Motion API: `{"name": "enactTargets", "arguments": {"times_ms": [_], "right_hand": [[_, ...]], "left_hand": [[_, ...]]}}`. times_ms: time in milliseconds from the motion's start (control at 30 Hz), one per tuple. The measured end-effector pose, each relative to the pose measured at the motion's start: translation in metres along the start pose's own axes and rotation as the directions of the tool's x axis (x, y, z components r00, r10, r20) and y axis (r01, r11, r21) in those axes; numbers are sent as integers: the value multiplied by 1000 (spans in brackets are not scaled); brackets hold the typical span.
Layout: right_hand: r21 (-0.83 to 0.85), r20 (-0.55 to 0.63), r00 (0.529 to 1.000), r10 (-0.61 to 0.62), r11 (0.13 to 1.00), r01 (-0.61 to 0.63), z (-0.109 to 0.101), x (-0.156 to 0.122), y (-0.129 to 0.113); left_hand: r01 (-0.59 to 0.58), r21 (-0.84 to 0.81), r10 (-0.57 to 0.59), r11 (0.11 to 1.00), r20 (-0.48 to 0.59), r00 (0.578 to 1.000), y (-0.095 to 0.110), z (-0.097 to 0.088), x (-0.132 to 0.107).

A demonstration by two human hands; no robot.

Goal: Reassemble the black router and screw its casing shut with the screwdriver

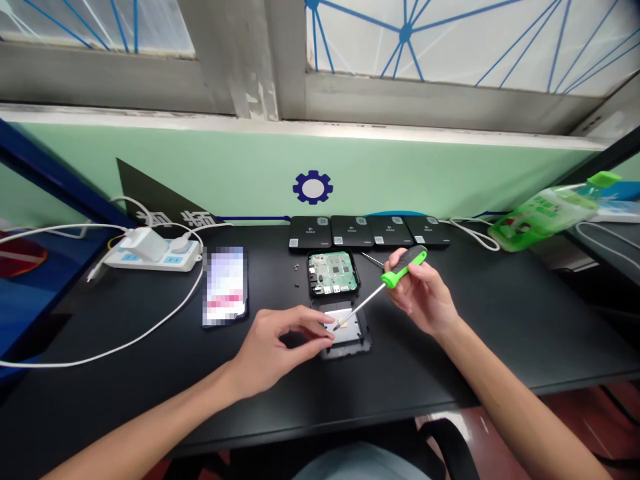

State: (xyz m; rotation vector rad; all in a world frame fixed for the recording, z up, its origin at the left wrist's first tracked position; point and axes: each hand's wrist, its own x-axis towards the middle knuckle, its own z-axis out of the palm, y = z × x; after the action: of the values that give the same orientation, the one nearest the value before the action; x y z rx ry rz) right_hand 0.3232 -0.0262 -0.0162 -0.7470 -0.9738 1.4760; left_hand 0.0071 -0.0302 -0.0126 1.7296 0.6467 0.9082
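My right hand (420,293) grips a screwdriver (403,268) by its green and black handle, its shaft slanting down to the left. The tip meets the light metal plate inside a black plastic cover (345,350), close to a small yellowish pad. My left hand (285,340) reaches over the cover's left side, thumb and fingertips drawn together beside the tip; anything between them is too small to see. Just behind lies an opened black case with a green circuit board (334,272). A second thin metal shaft (373,259) shows behind my right hand, its other end hidden.
Several small screws (297,268) lie left of the opened case. Black boxes (353,231) line the back edge. A phone (225,287), a power strip (155,253) and a trailing white cable (175,310) are at left. A green bottle (545,210) leans at right.
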Motion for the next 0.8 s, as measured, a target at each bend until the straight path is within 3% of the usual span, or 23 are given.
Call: {"name": "enactTargets", "arguments": {"times_ms": [300, 600, 800], "right_hand": [[-173, -30, 998, -57, 984, 51, 3, -6, 4], [-279, -28, 993, -118, 955, 105, 4, -4, 4], [-365, 24, 984, -179, 914, 175, 3, -4, 6]], "left_hand": [[95, -7, -95, 995, -68, 993, -9, -3, 5], [60, -27, -62, 998, -110, 992, -8, -2, 7], [97, -7, -97, 995, -110, 989, -12, -3, 6]]}}
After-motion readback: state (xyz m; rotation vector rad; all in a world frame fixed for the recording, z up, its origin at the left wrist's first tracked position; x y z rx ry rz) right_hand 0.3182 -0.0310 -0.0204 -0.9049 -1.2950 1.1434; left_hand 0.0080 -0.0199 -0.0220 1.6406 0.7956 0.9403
